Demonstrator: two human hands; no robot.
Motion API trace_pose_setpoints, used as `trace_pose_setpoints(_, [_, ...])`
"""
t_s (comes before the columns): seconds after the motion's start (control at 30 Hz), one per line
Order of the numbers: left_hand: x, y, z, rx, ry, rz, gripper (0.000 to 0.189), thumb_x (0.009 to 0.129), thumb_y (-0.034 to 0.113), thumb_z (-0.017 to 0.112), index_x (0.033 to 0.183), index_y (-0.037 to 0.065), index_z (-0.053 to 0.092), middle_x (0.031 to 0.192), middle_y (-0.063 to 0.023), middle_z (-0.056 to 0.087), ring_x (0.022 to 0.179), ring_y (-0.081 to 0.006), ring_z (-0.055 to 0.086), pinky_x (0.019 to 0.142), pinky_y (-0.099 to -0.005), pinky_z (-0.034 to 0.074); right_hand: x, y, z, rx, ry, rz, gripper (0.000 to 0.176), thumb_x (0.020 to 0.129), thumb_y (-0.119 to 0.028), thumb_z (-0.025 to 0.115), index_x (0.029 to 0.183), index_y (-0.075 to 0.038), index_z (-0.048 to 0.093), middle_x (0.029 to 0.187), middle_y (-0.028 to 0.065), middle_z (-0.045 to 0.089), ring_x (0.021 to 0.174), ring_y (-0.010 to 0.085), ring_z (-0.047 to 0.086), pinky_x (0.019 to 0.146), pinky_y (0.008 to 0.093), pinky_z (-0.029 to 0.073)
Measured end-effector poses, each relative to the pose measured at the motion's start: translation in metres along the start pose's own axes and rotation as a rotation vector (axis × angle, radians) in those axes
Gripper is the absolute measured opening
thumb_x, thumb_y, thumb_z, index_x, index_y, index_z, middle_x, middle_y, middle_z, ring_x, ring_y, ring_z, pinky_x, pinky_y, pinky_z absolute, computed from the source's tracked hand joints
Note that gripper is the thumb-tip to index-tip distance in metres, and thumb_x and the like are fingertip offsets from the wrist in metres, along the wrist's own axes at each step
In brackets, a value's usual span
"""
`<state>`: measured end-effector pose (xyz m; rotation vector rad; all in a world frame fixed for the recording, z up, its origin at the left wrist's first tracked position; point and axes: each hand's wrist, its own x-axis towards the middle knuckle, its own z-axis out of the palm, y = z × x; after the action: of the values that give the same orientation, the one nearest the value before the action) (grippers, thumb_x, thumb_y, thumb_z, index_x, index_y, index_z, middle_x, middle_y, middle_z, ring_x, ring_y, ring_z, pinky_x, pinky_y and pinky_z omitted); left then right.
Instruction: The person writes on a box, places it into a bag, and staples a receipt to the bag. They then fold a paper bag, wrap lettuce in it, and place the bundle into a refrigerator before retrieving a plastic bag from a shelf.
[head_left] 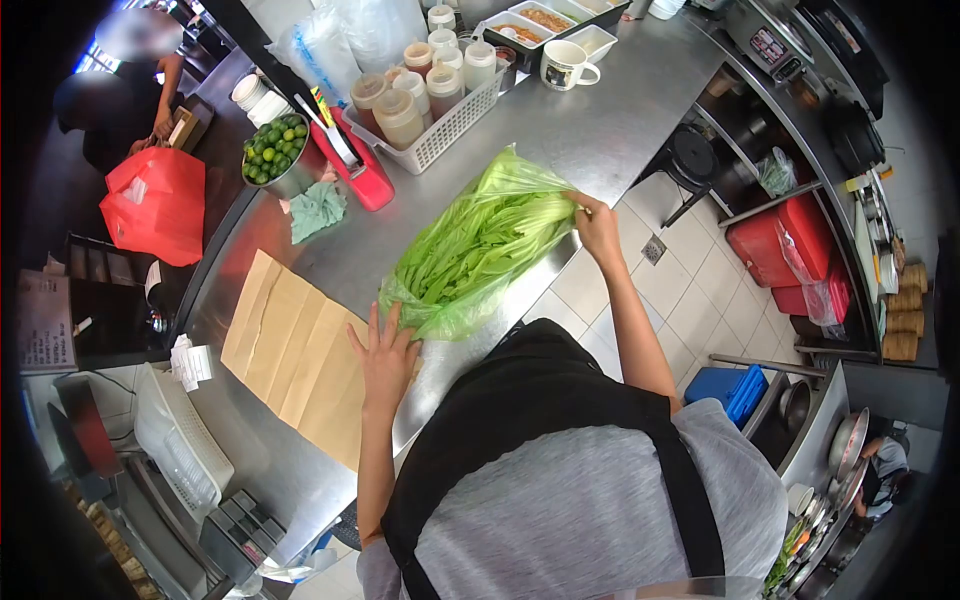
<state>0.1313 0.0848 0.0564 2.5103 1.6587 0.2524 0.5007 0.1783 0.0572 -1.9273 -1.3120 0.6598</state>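
Observation:
A clear plastic bag (440, 322) of leafy green lettuce (470, 240) lies on the steel counter in front of me. At its right end, my right hand (597, 228) has its fingers closed on the bag by the pale stalks. My left hand (387, 352) is open with fingers spread, its fingertips at the bag's lower left end. Under and beside that hand lies a creased sheet of brown cardboard (295, 350).
Behind the bag stand a white basket (425, 150) of squeeze bottles, a red tape dispenser (365, 175), a bowl of limes (275, 150), a green cloth (318, 212) and a mug (566, 66). Across the counter, a person is near a red bag (155, 205). A stool (690, 160) stands right.

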Motion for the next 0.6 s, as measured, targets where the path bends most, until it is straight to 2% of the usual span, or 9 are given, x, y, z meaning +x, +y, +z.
trace_pose_setpoints(0.1, [0.003, -0.010, 0.017, -0.029, 0.000, 0.005, 0.019, 0.075, 0.021, 0.065, 0.093, 0.013, 0.064, 0.139, -0.0002, 0.038, 0.132, -0.0285, 0.026, 0.103, -0.0643, 0.007, 0.007, 0.026, 0.008, 0.235, 0.048, 0.062, 0.038, 0.076, 0.005, 0.040, 0.101, -0.004, 0.067, 0.091, 0.0123, 0.066, 0.070, 0.0149, 0.062, 0.066, 0.0285, 0.051])
trace_pose_setpoints(0.13, [0.005, -0.012, 0.017, -0.037, 0.003, 0.008, 0.019, 0.075, 0.021, 0.065, 0.093, 0.012, 0.064, 0.139, 0.0004, 0.038, 0.132, -0.0282, 0.027, 0.104, -0.0640, 0.007, 0.008, 0.032, 0.013, 0.300, 0.090, 0.019, 0.037, 0.078, 0.004, 0.039, 0.103, -0.001, 0.065, 0.091, 0.0082, 0.066, 0.069, 0.0128, 0.060, 0.063, 0.0273, 0.050])
trace_pose_setpoints(0.23, [0.022, -0.012, 0.005, -0.007, -0.034, 0.034, 0.020, 0.075, 0.021, 0.065, 0.092, 0.011, 0.064, 0.138, -0.0014, 0.040, 0.130, -0.0288, 0.029, 0.103, -0.0639, 0.010, 0.007, 0.032, 0.006, 0.347, -0.019, 0.101, 0.036, 0.079, 0.004, 0.038, 0.103, 0.000, 0.064, 0.090, 0.0080, 0.066, 0.070, 0.0132, 0.060, 0.062, 0.0260, 0.049])
trace_pose_setpoints(0.33, [0.043, -0.007, -0.036, 0.087, -0.222, 0.071, 0.018, 0.075, 0.020, 0.065, 0.091, 0.010, 0.065, 0.133, -0.0037, 0.045, 0.126, -0.0293, 0.034, 0.102, -0.0624, 0.016, 0.022, 0.039, 0.008, 0.366, -0.044, 0.084, 0.032, 0.079, 0.002, 0.040, 0.100, -0.001, 0.064, 0.088, 0.0083, 0.065, 0.072, 0.0136, 0.060, 0.064, 0.0270, 0.049])
trace_pose_setpoints(0.43, [0.083, 0.029, -0.078, 0.103, -0.123, -0.012, 0.020, 0.076, 0.017, 0.063, 0.095, 0.010, 0.064, 0.125, -0.0074, 0.051, 0.121, -0.0298, 0.040, 0.100, -0.0598, 0.023, 0.033, 0.045, 0.020, 0.082, 0.124, -0.143, 0.027, 0.078, -0.001, 0.043, 0.096, -0.003, 0.063, 0.087, 0.0091, 0.065, 0.073, 0.0139, 0.060, 0.065, 0.0278, 0.047])
trace_pose_setpoints(0.5, [0.109, 0.070, -0.093, 0.142, 0.145, 0.059, 0.026, 0.076, 0.014, 0.061, 0.102, 0.006, 0.061, 0.122, -0.0128, 0.052, 0.118, -0.0293, 0.043, 0.100, -0.0552, 0.026, 0.035, 0.038, 0.023, 0.145, 0.112, -0.052, 0.027, 0.076, -0.001, 0.043, 0.093, -0.004, 0.064, 0.083, 0.0094, 0.065, 0.073, 0.0143, 0.059, 0.068, 0.0276, 0.046])
trace_pose_setpoints(0.57, [0.141, 0.093, -0.074, -0.057, 0.256, 0.242, 0.034, 0.078, 0.012, 0.060, 0.110, 0.001, 0.057, 0.121, -0.0182, 0.050, 0.117, -0.0332, 0.043, 0.101, -0.0525, 0.028, 0.035, 0.022, 0.015, 0.252, 0.015, 0.080, 0.028, 0.076, 0.000, 0.042, 0.093, -0.003, 0.064, 0.082, 0.0087, 0.066, 0.073, 0.0141, 0.060, 0.068, 0.0275, 0.046])
trace_pose_setpoints(0.6, [0.158, 0.104, -0.056, -0.339, 0.182, 0.291, 0.036, 0.080, 0.012, 0.059, 0.113, -0.001, 0.054, 0.121, -0.0194, 0.049, 0.116, -0.0347, 0.043, 0.100, -0.0511, 0.029, 0.040, 0.033, 0.023, 0.294, 0.047, 0.015, 0.028, 0.076, 0.003, 0.040, 0.091, -0.001, 0.064, 0.080, 0.0086, 0.066, 0.071, 0.0142, 0.060, 0.064, 0.0272, 0.047])
